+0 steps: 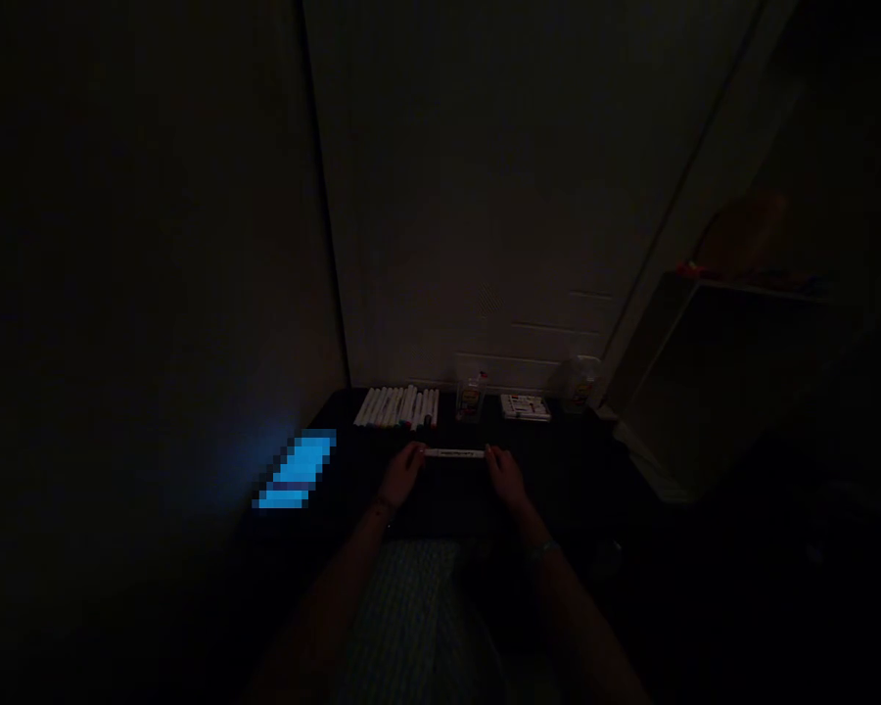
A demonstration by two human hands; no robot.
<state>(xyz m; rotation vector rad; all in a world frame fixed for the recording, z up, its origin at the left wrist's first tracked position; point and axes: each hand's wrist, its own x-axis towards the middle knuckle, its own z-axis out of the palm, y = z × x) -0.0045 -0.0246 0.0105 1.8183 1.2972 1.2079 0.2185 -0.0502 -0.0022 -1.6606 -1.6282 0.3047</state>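
Note:
A white marker (453, 452) with dark print along its side lies level between my hands, above the dark table. My left hand (402, 472) pinches its left end. The other end is gripped by the fingers of my right hand (506, 474). Beyond my left hand, a row of white markers (398, 406) lies side by side near the wall, a few showing coloured tips. The scene is very dim, so finger detail is hard to make out.
A clear container (471, 399) stands by the wall, with a flat white printed box (526, 407) to its right. Farther right is another clear container (581, 382). A glowing blue pixelated screen (296, 472) lies at the table's left. A large panel (749, 362) rises at right.

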